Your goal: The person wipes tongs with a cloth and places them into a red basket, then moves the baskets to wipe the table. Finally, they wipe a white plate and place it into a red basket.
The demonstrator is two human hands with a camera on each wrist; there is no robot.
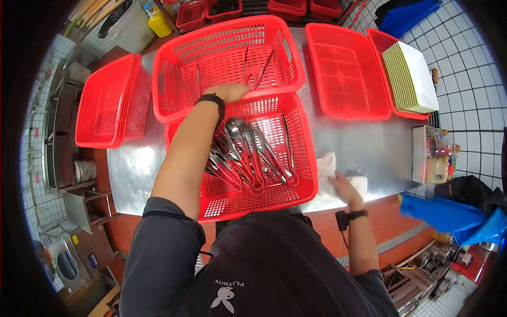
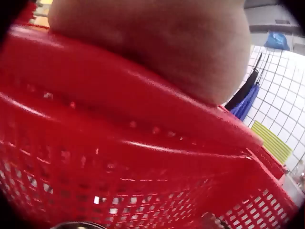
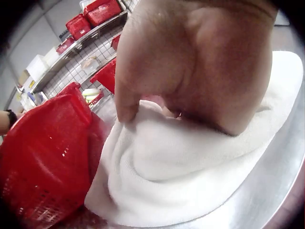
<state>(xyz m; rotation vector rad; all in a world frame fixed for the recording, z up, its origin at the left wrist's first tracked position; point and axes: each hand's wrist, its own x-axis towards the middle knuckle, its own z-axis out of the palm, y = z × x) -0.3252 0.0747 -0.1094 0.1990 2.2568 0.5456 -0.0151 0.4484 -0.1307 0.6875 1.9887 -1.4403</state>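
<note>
My left hand (image 1: pixel 231 92) reaches over the near rim of the far red basket (image 1: pixel 227 33), its fingers mostly hidden. At the fingertips is the joined end of spread metal tongs (image 1: pixel 263 71); I cannot tell whether the fingers hold them. Another pair of tongs (image 1: pixel 183 83) lies farther left in that basket. Under the forearm, the near red basket (image 1: pixel 309 158) holds a pile of red-handled tongs (image 1: pixel 240 158), heads mostly pointing away. My right hand (image 1: pixel 346 189) grips a bunched white cloth (image 3: pixel 162 157) on the metal table, right of the near basket.
Stacked red baskets (image 1: pixel 103 105) stand at the table's left end. An open red basket (image 1: pixel 346 74) sits at the back right, beside a stack of green-and-white trays (image 1: pixel 414 76). Bottles (image 1: pixel 446 148) stand off the right end; blue plastic (image 1: pixel 449 216) hangs below them.
</note>
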